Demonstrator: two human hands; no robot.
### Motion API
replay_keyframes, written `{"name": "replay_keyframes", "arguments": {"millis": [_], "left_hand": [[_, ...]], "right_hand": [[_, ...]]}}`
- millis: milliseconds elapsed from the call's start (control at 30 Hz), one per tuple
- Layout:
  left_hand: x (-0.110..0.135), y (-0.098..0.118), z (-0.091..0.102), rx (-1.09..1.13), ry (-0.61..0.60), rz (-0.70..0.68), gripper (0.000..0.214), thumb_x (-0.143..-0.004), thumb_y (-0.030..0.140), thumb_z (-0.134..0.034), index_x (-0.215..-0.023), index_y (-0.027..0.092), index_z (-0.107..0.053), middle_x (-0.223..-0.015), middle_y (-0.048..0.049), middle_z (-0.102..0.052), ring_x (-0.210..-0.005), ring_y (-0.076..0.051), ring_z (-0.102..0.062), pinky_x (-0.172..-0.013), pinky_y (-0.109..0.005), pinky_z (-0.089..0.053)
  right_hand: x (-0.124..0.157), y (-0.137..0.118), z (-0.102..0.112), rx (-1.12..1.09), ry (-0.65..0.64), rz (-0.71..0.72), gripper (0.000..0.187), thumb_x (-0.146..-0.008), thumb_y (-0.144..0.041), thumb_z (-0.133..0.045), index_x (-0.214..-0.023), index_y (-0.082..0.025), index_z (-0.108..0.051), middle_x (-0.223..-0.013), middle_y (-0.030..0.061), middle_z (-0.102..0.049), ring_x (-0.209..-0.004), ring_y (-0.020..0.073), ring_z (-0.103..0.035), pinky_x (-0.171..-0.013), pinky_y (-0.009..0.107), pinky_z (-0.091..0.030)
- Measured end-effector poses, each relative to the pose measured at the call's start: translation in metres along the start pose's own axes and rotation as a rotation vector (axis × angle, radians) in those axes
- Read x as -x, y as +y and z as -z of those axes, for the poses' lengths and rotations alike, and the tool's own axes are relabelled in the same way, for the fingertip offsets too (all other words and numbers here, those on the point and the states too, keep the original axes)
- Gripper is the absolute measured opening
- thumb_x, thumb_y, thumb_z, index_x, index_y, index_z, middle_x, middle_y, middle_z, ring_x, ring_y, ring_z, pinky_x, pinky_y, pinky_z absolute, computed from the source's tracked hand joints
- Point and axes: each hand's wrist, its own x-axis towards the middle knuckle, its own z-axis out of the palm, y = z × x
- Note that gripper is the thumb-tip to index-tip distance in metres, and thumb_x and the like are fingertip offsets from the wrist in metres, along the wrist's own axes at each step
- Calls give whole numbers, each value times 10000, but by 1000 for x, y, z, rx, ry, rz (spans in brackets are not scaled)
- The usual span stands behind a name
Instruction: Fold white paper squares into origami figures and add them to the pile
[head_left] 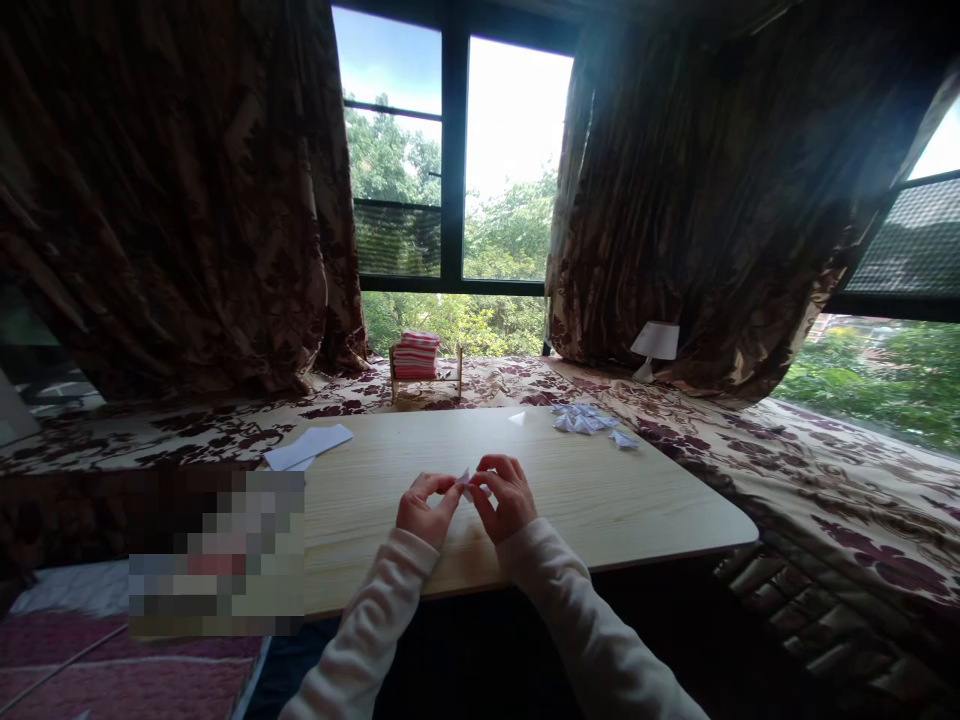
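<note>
Between my two hands, just above the near middle of the pale wooden table, is a small folded piece of white paper. My left hand pinches its left side with thumb and forefinger. From the other side my right hand grips it, fingers curled and partly hiding it. Farther off to the right lies a cluster of small folded white paper pieces, with one more folded piece apart from them. A small flat white piece of paper rests near the far edge.
White paper sheets lie at the table's far left corner. Behind the table, a small rack with folded striped cloths and a white lamp stand on the flowered sill cover. A blurred patch covers the left side.
</note>
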Motion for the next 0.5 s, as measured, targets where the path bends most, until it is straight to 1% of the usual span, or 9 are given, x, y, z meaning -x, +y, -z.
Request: {"name": "replay_keyframes", "arguments": {"millis": [167, 267, 333, 400, 500], "left_hand": [[0, -1, -1, 54, 16, 31, 107, -626, 290, -653, -643, 189, -682, -712, -24, -595, -743, -172, -569, -730, -274, -440], [0, -1, -1, 85, 14, 59, 108, -616, 289, -657, -632, 187, -688, -720, -28, -587, -750, -177, -563, -729, -279, -437], [0, 0, -1, 108, 6, 76, 101, -615, 282, -655, -622, 187, -690, -719, -26, -585, -748, -175, -561, -728, -275, -436], [-1, 0, 0, 138, 3, 102, 103, -611, 281, -654, -611, 185, -691, -718, -25, -582, -748, -171, -556, -722, -265, -438], [-1, -2, 0, 194, 23, 159, 134, -601, 302, -657, -606, 172, -693, -739, -29, -574, -741, -165, -552, -674, -246, -451]], "right_hand": [[0, 0, 0, -46, 30, -10, 76, -762, -212, -539, -720, -204, -602, -851, 51, -534, -818, 192, -472, -732, 343, -408], [0, 0, 0, -74, 51, -44, 64, -751, -227, -551, -709, -200, -591, -844, 48, -528, -812, 188, -478, -738, 344, -413], [-1, 0, 0, -90, 73, -73, 42, -739, -223, -557, -745, -196, -588, -849, 50, -524, -818, 191, -485, -747, 350, -414], [-2, 2, 0, -111, 100, -107, 87, -728, -226, -560, -804, -193, -586, -868, 56, -520, -838, 199, -492, -761, 358, -415], [-3, 4, -1, -163, 125, -203, 139, -745, -251, -538, -861, -188, -582, -925, 70, -512, -885, 207, -500, -762, 356, -425]]}}
